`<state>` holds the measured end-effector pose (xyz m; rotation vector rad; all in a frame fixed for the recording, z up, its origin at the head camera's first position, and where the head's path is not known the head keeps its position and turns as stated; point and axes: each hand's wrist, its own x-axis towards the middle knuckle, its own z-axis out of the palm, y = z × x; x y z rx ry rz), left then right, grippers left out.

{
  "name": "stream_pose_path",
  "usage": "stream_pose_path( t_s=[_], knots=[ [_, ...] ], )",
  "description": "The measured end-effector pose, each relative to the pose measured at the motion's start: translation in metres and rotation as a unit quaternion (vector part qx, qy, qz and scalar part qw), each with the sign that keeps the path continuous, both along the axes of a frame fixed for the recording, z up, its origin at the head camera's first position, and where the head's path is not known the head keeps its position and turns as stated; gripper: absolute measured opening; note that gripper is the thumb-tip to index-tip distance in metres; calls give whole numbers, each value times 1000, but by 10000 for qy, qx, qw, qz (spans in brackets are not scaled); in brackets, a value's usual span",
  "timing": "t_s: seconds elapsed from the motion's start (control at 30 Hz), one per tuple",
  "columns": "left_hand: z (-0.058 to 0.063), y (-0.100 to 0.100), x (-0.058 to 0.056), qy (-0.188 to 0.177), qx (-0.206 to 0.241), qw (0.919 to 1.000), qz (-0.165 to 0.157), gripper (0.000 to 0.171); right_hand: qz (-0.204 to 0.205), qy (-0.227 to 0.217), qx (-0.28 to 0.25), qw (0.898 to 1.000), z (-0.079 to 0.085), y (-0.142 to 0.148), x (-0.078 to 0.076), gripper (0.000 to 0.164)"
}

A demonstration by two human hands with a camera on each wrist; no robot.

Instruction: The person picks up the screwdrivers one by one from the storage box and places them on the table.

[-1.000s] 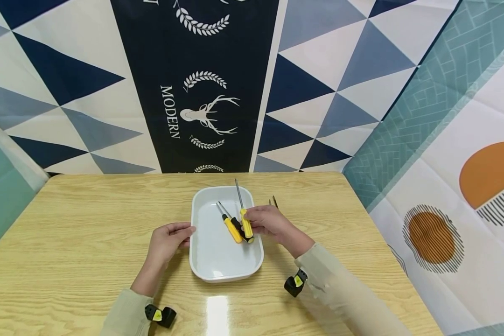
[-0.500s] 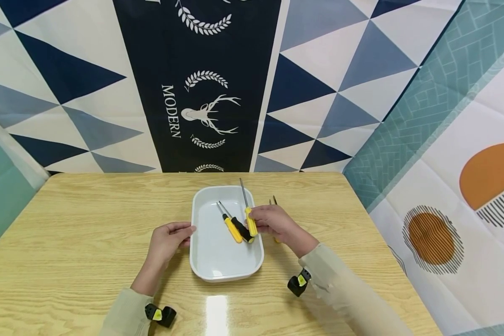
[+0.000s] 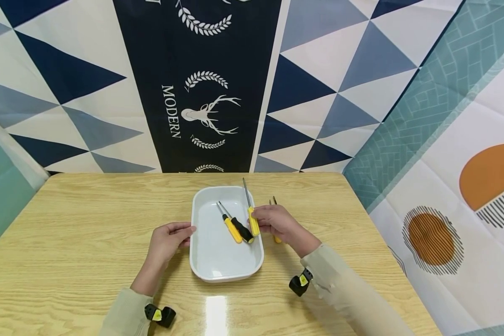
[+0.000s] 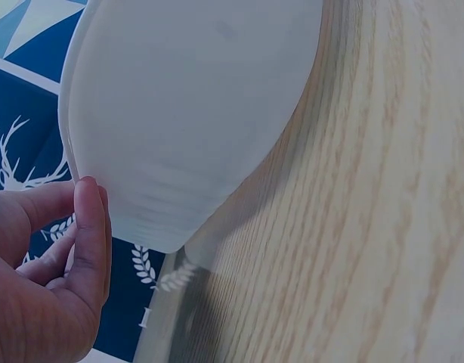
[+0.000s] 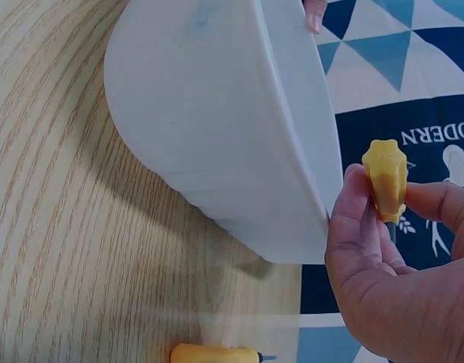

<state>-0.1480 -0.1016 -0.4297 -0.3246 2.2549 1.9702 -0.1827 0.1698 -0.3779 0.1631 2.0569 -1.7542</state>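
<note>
My left hand (image 3: 166,239) pinches the left rim of a white tray (image 3: 212,261) between thumb and fingers, as the left wrist view also shows. In my right hand (image 3: 278,223) is a screwdriver with a clear yellow handle (image 3: 254,222), pinched by the handle over the tray's right rim, its shaft pointing away from me. Two more screwdrivers lie side by side inside the tray: a yellow one with a black collar (image 3: 233,229) and a mostly black one (image 3: 242,230). The right wrist view shows the held handle (image 5: 385,174) end-on between thumb and fingers.
Right of the tray, partly hidden behind my right hand, lie more tools: two tips and a yellow handle (image 3: 277,239) show. One yellow-handled screwdriver (image 5: 215,353) appears on the wooden table (image 3: 88,219) in the right wrist view. A patterned cloth (image 3: 210,93) hangs behind the table.
My right hand has moved right with the yellow screwdriver, from above the two tools in the tray to its right rim. The left hand and the tray have stayed put.
</note>
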Motion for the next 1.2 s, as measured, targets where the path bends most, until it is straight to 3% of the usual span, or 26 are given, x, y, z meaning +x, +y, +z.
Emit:
stream_pose_path(
  t_s=[1.2],
  knots=[
    [-2, -1, -1, -2, -83, 10000, -29, 29, -86, -122, -160, 9998, -5, 14, 2, 41]
  ],
)
